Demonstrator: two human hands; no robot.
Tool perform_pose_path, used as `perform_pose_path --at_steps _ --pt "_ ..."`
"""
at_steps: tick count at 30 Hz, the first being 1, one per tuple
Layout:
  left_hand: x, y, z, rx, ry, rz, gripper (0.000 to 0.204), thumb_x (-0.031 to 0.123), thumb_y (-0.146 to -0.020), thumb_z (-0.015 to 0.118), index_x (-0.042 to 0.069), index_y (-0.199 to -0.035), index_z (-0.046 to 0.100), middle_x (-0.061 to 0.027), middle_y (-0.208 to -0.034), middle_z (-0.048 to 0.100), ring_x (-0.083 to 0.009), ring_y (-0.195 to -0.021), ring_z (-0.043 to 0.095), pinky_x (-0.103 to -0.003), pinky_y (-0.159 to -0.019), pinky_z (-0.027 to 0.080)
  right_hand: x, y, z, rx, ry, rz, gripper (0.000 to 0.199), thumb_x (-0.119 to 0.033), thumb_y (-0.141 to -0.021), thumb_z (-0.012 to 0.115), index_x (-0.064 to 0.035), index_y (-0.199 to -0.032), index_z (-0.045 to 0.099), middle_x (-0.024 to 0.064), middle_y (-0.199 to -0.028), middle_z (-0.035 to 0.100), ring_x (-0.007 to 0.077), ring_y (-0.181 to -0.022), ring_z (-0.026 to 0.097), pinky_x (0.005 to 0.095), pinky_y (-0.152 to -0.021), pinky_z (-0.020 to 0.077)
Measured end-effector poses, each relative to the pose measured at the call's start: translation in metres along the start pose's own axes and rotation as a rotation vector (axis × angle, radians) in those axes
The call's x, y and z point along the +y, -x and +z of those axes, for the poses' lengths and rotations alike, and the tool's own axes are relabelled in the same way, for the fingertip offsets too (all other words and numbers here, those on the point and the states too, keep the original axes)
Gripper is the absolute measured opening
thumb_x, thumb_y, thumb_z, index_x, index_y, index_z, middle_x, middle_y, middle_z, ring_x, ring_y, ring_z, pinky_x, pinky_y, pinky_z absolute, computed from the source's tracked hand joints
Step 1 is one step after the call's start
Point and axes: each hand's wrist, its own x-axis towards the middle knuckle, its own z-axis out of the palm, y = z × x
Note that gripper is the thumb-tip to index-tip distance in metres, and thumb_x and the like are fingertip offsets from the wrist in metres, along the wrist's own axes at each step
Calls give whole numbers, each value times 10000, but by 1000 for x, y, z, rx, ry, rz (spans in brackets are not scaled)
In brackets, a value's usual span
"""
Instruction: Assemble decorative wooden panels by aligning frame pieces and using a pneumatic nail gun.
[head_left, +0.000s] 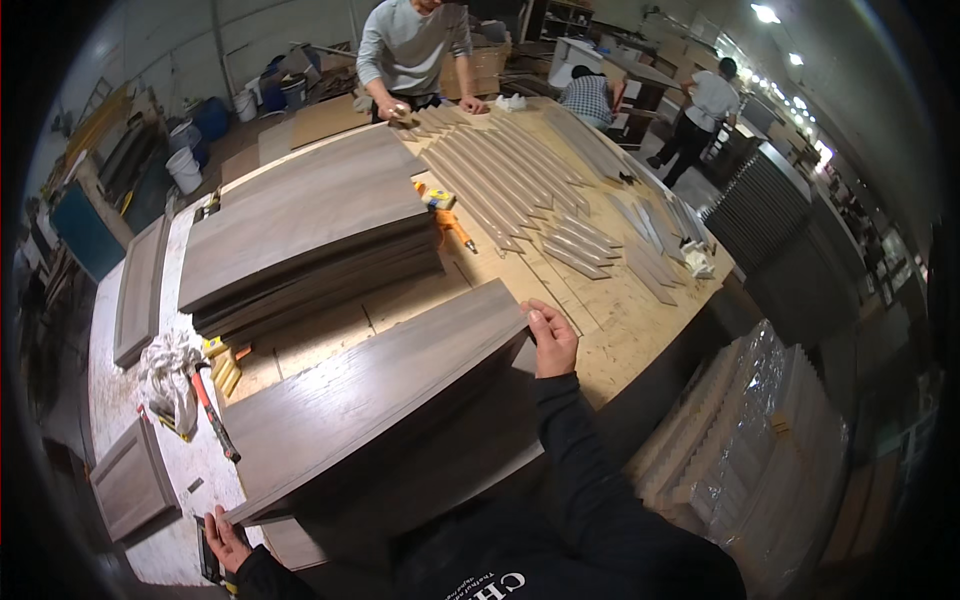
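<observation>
Two corners of a flat, wood-grained grey-brown panel [370, 390] are what I see gripped at the plywood table's [612, 350] near edge: left hand [230, 543] fingers curled in, right hand [553, 342] pinching; a flat-topped stack [310, 205] lies beyond.

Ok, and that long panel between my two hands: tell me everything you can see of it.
The panel is long, flat and rectangular, grey-brown, and looks like wood or a wood-grain finish, with a faint sheen. It lies broad face up, slanting across the view at the near side of the table, nearer than the stack of similar panels. The right hand grips its right end; the left hand's fingers touch its near left corner. Its underside is hidden.
</observation>
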Motion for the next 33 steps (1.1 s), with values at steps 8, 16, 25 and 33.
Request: perform_pose_path --at_steps 8,16,25,33 --pt "-16 -21 -12 140 -17 34 398 177 -860 576 -68 -1159 484 -169 -1063 596 -201 -960 578 -279 -820 474 4 7 5 87 48 -31 202 -122 -862 540 -9 -1004 630 -5 -896 620 44 -717 472 188 -676 400" --pt "1 -13 -6 23 -114 37 419 163 -854 585 -31 -1199 447 -173 -1119 557 -206 -1036 529 -293 -884 429 3 6 -2 -15 101 -73 265 -87 -814 558 -4 -1065 575 22 -966 610 72 -834 519 214 -745 424" --pt "98 -35 18 -677 -806 555 398 70 -604 675 21 -985 572 -119 -851 575 -214 -732 583 -299 -645 474 -72 -64 -8 -987 850 -510 321 -65 -660 658 -82 -977 610 100 -958 597 272 -895 565 338 -783 460" --pt "103 -61 54 -621 -1022 914 348 38 -526 746 65 -833 585 -78 -668 561 -245 -613 548 -331 -554 428 -76 -85 8 -941 949 -752 246 -138 -694 652 -75 -918 572 88 -844 577 280 -814 560 349 -705 458"
